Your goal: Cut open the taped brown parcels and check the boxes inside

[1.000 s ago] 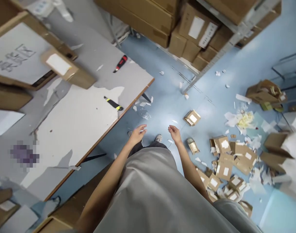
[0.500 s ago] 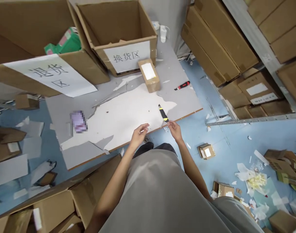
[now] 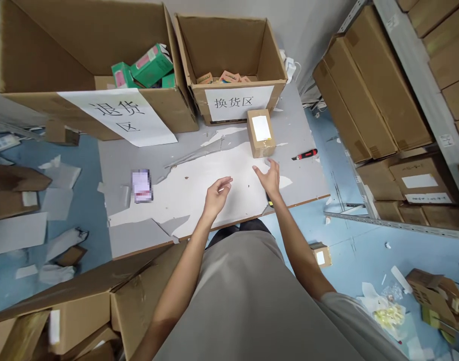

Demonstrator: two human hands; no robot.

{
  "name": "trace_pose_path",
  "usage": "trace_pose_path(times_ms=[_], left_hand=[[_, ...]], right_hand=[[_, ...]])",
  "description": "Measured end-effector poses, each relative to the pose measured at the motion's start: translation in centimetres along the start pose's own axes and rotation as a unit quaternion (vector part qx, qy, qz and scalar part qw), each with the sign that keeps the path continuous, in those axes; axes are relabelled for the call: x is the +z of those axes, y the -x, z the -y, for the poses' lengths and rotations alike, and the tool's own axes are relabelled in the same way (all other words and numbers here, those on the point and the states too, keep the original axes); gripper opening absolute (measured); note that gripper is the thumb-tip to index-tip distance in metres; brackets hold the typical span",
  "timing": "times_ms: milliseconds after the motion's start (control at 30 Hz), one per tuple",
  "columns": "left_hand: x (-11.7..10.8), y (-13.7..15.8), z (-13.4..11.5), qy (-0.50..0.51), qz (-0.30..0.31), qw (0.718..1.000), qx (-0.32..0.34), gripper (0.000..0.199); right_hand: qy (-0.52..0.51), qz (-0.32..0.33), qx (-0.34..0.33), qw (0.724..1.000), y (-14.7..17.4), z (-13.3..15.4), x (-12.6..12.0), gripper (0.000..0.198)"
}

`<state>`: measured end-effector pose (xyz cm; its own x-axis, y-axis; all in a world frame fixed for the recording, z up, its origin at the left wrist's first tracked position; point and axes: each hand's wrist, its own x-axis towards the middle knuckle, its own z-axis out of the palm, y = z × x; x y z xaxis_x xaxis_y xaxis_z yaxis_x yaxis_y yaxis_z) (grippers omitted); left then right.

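My left hand [image 3: 216, 197] hovers over the front of the worn table [image 3: 199, 175], fingers loosely curved and holding nothing. Thumb and fingers spread apart, my right hand [image 3: 270, 178] is empty and just short of a small taped cardboard box [image 3: 261, 134] with a white label. A yellow and black utility knife [image 3: 270, 200] lies on the table, mostly covered by my right wrist. To the right rests a red and black utility knife [image 3: 305, 154].
Two large open cartons stand at the back: the left carton [image 3: 29, 108] holds green boxes [image 3: 152, 65], the right carton [image 3: 184, 60] small colourful packs [image 3: 229, 76]. A blurred purple item [image 3: 141, 185] lies left. Shelving [image 3: 402, 218] with cartons rises at right; scraps litter the floor.
My right hand has left the yellow and black utility knife and moved forward toward the small box, its fingers opening. The camera view has shifted, showing more of the cartons' contents.
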<state>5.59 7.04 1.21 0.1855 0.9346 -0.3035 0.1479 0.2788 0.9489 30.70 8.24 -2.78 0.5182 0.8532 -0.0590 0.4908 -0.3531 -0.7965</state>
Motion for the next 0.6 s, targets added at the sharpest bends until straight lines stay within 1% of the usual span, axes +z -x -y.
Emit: trace_pose_path(times_ms=[67,167,233,300,400,467,533,600], left_hand=[[0.1,-0.6,-0.8,0.001,-0.009,1.0,-0.003,0.037],[0.3,-1.2,-1.5,-0.005,-0.031,1.0,0.0,0.038],[0.6,-1.4,-1.5,-0.011,-0.046,0.999,-0.001,0.039],[1.1,-1.3,-1.0,-0.017,-0.06,0.998,-0.012,0.041],[2.5,-0.6,0.2,-0.02,-0.076,0.996,-0.039,0.042],[3.5,0.0,1.2,-0.021,-0.082,0.995,-0.053,0.043],[4.3,0.5,2.3,-0.022,-0.086,0.994,-0.063,0.044],[4.4,0.6,3.6,-0.025,-0.094,0.993,-0.074,0.046]], right_hand=[[0.039,-0.012,-0.006,0.999,-3.4,0.8,0.9,0.09],[0.086,-0.016,0.008,0.996,-8.0,1.6,2.6,0.097],[0.115,-0.013,0.023,0.993,-10.4,1.6,3.6,0.099],[0.143,-0.004,0.041,0.989,-12.1,1.3,4.5,0.097],[0.181,0.007,0.056,0.982,-13.7,0.6,5.5,0.09],[0.194,0.003,0.05,0.98,-14.3,0.2,5.9,0.087],[0.19,0.01,0.023,0.981,-14.3,-0.1,5.8,0.086],[0.164,0.043,-0.034,0.985,-13.4,-0.3,5.1,0.087]])
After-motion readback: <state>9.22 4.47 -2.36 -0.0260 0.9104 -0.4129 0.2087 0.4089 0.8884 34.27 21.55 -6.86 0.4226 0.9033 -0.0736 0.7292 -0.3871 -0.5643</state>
